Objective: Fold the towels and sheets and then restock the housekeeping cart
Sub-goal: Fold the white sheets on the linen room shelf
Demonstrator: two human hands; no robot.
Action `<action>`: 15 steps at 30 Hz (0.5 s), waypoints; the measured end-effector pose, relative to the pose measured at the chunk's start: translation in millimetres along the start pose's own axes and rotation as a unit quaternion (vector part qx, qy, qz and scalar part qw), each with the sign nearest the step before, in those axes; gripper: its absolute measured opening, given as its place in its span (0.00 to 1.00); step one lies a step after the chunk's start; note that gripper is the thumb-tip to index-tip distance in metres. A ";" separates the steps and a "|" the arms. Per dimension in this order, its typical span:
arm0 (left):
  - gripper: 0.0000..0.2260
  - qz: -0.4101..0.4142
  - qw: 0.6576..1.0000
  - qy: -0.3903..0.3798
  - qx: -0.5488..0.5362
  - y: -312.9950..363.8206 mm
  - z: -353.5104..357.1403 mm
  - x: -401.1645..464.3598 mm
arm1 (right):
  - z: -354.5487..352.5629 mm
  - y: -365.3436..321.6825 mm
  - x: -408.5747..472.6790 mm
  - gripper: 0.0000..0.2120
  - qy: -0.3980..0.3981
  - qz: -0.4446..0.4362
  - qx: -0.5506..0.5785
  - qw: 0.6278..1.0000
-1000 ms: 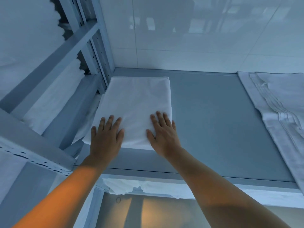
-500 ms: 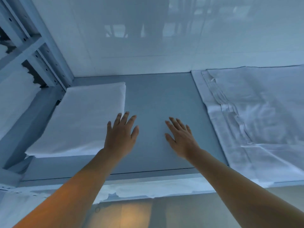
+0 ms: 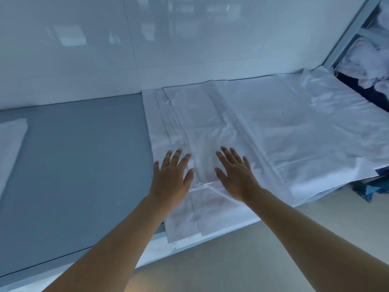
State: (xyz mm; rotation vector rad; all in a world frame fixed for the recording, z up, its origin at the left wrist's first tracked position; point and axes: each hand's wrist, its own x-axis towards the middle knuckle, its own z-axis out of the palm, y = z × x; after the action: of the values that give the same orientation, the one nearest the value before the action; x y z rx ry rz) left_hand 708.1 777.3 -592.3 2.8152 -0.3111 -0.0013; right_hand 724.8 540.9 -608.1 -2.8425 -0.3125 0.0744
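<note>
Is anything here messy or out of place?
Slightly: the spread white sheet hangs over the table's front edge, rumpled near both hands. Crumpled linens sit heaped on the shelf at right.

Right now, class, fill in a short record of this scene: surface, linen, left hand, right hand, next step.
surface: grey table against a tiled wall
linen: spread sheet; folded towel at far left
left hand: open, over sheet's left edge
right hand: open, over the sheet
next step: probably fold the sheet
</note>
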 end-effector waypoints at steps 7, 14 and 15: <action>0.27 0.014 0.998 -0.023 0.055 45.8 60.8 28.0 | 14.5 45.8 -10.5 0.32 -0.031 -0.015 -0.038 0.999; 0.28 0.010 0.999 0.007 0.044 21.0 60.3 17.6 | 26.3 22.7 -6.8 0.32 -0.013 -0.021 -0.046 0.999; 0.29 0.010 0.999 0.009 0.039 16.4 58.0 15.4 | 28.0 16.4 -6.5 0.32 -0.013 -0.020 -0.046 0.999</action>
State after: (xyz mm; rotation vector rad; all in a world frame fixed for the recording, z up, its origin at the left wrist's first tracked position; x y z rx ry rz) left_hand 717.7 741.2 -642.1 2.8879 -0.3432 0.0403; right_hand 719.5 531.6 -639.4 -2.9275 -0.3887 0.0921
